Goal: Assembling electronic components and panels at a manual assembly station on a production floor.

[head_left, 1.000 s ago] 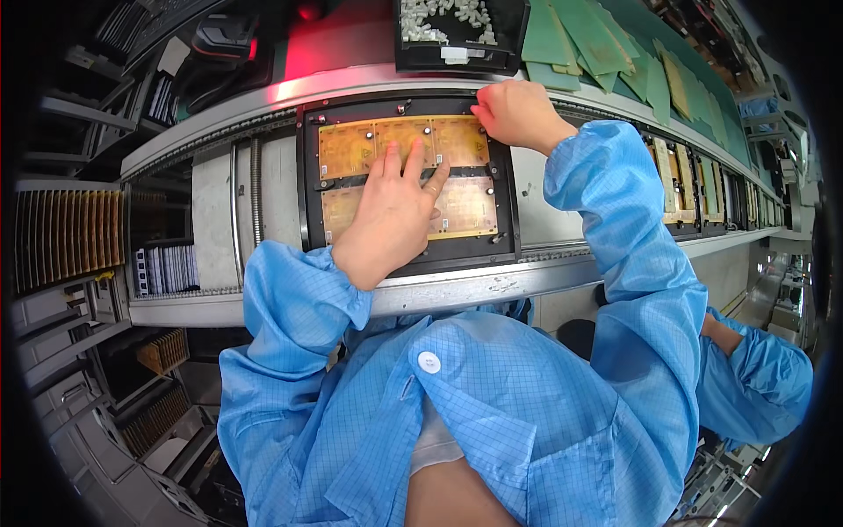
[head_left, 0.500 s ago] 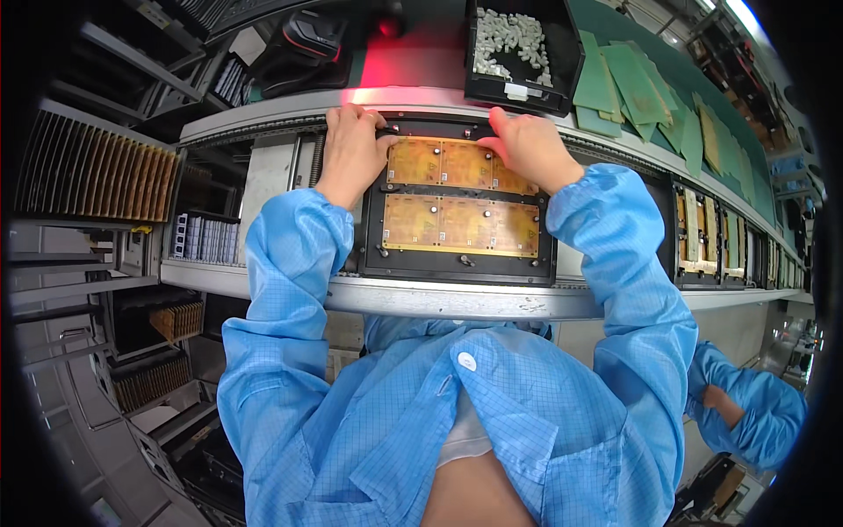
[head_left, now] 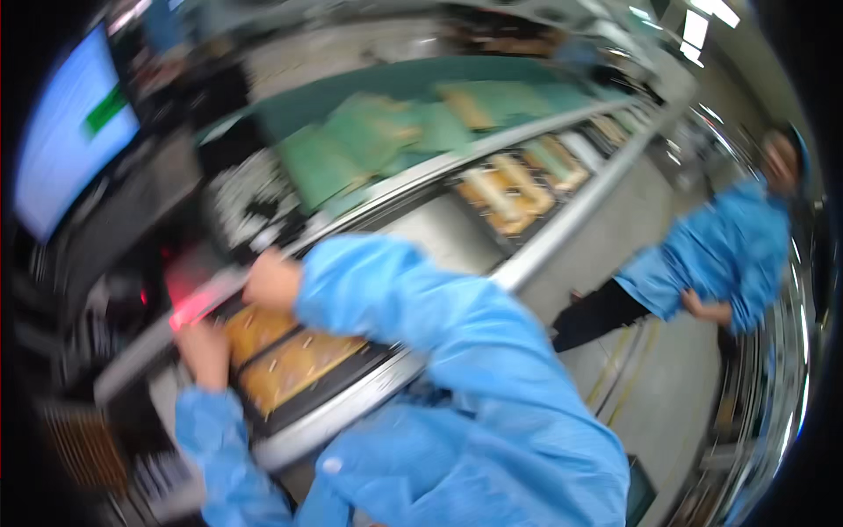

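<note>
A black carrier frame (head_left: 325, 379) lies on the conveyor line, holding two rows of yellow-brown circuit boards (head_left: 294, 364). My left hand (head_left: 204, 351) is at its left end, close to a red glow on the rail. At the far edge, my right hand (head_left: 274, 281) rests over or just beside the upper row of boards. Motion blur smears the fingers of both hands, so whether they grip the frame does not show.
Beyond the rail stand a black bin of small white parts (head_left: 255, 198) and green sheets (head_left: 351, 145). A lit screen (head_left: 75, 132) is at far left. More carriers with boards (head_left: 505, 193) sit along the conveyor. A person in blue (head_left: 702, 255) stands at right.
The view has swung to the right and tilted, bringing the screen and the other person into sight. Both hands stay by the carrier frame's far side; the picture is now blurred.
</note>
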`<state>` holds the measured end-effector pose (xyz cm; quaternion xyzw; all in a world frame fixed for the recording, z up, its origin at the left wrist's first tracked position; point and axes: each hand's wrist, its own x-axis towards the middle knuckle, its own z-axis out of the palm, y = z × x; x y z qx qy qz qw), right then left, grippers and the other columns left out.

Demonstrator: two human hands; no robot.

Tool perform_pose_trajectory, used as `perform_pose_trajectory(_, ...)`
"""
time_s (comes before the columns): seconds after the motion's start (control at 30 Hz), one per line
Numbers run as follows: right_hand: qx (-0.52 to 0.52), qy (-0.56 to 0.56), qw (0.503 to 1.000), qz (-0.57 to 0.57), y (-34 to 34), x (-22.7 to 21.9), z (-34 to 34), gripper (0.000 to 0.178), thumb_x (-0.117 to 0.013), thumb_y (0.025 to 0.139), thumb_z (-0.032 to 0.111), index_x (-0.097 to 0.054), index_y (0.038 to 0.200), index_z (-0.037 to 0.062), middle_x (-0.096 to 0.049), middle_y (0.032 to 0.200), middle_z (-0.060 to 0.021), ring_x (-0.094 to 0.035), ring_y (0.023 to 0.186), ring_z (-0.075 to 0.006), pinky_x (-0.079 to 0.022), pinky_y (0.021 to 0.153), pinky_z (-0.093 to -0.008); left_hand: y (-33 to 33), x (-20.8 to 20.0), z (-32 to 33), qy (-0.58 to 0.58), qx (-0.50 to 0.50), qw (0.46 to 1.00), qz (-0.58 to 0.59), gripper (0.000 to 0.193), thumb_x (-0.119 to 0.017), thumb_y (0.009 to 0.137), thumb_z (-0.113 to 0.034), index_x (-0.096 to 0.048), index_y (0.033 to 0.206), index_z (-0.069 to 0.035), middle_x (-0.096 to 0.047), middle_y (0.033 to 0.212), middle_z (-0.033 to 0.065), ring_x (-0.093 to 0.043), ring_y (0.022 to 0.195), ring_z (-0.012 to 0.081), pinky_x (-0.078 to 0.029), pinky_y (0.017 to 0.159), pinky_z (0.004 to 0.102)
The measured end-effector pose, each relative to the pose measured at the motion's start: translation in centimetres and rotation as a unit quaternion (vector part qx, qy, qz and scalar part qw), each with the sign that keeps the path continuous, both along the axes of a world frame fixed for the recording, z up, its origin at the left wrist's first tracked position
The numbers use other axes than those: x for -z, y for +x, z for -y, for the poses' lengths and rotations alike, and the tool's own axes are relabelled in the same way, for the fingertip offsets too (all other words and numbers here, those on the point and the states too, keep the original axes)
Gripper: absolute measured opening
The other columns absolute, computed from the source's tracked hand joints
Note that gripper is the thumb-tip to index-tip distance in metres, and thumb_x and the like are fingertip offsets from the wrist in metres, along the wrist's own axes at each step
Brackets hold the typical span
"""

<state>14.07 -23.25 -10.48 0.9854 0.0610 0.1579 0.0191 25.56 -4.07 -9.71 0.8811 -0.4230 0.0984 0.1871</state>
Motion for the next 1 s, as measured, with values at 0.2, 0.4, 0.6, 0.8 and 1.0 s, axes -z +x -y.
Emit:
perform_pose_trajectory(0.2, 0.107, -0.082, 0.987, -0.087, -2.2, -0.8, -0.6, 0.019, -0.066, 0.081, 0.033, -0.077, 0.076, 0.0179, -0.073, 0.078, -0.0019, -0.070, 0.081, -0.0214, -0.045, 0.061, -0.0398, -2.4, -0.6, 1.0, 0.028, -0.027, 0.996, -0.080, 0.019, -0.074, 0.079, -0.010, -0.064, 0.074, 0.006, -0.062, 0.081, 0.0249, -0.056, 0.087, 0.0434, -0.042, 0.087, 0.0495)
perform_pose_trajectory(0.4, 0.145, 0.064, 0.987, 0.035, -5.9, -0.6, -2.0, 0.049, -0.065, 0.085, 0.050, -0.065, 0.102, 0.0040, -0.062, 0.101, -0.0135, -0.056, 0.107, -0.0317, -0.043, 0.085, -0.0432, -1.0, 0.8, -5.7, -0.103, 0.206, 0.972, 0.042, 0.021, -0.070, 0.089, -0.017, -0.064, 0.096, 0.003, -0.064, 0.101, 0.0186, -0.058, 0.092, 0.0408, -0.043, 0.092, 0.0453)
perform_pose_trajectory(0.6, 0.081, 0.173, 0.971, -0.141, -11.6, -1.8, -3.3, 0.051, -0.072, 0.081, 0.047, -0.067, 0.115, 0.0086, -0.051, 0.136, -0.0230, -0.053, 0.120, -0.0362, -0.041, 0.098, -0.0478, -9.1, -5.1, -8.5, -0.061, 0.190, 0.976, -0.082, 0.028, -0.069, 0.094, -0.021, -0.069, 0.108, 0.002, -0.066, 0.108, 0.0230, -0.060, 0.104, 0.0386, -0.050, 0.089, 0.0455)
perform_pose_trajectory(0.8, -0.019, 0.148, 0.989, 0.014, -9.4, -0.9, -4.2, 0.034, -0.067, 0.074, 0.031, -0.070, 0.101, 0.0105, -0.067, 0.094, -0.0123, -0.061, 0.107, -0.0341, -0.052, 0.088, -0.0458, -6.7, -0.5, -10.3, -0.103, 0.112, 0.977, -0.152, 0.017, -0.067, 0.087, -0.004, -0.067, 0.102, 0.004, -0.065, 0.101, 0.0194, -0.059, 0.099, 0.0397, -0.047, 0.090, 0.0453)
perform_pose_trajectory(1.0, 0.051, 0.134, 0.987, -0.072, -13.5, -5.0, -2.4, 0.076, -0.082, 0.066, 0.042, -0.060, 0.131, 0.0093, -0.051, 0.137, -0.0274, -0.051, 0.126, -0.0421, -0.042, 0.105, -0.0495, -7.9, -4.5, -6.1, -0.079, 0.086, 0.984, -0.133, 0.018, -0.068, 0.090, -0.014, -0.065, 0.103, -0.001, -0.066, 0.087, 0.0199, -0.065, 0.081, 0.0381, -0.051, 0.072, 0.0431)
